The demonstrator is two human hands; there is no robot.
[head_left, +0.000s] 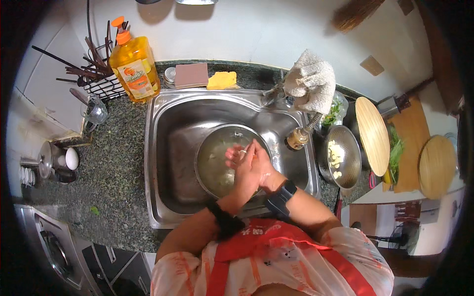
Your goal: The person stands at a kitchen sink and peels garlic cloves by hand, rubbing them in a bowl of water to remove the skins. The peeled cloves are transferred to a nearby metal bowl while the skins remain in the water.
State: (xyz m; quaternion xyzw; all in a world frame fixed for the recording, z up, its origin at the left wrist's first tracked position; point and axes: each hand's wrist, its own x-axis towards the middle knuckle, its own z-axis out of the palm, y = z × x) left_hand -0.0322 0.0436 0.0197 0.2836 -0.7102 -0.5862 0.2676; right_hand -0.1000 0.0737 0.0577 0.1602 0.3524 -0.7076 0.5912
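My left hand (245,180) and my right hand (263,165) are pressed together over a round metal basin (197,168) of cloudy water. The basin stands in a stainless steel sink (174,148). Reddish fingertips show past the left hand's edge, above the water. A small white bit (243,151) and a small orange patch (255,157) appear between the fingers; what they are is unclear. The palms face each other, so whether either one grips something is hidden. Both wrists carry dark bands, and the right one looks like a watch.
Behind the sink stand an orange dish soap bottle (137,70), a brown scouring pad (191,74) and a yellow sponge (222,80). A cloth (311,79) drapes the faucet (297,139). To the right are a hammered metal pan (350,162) with pale pieces and a round wooden lid (372,137).
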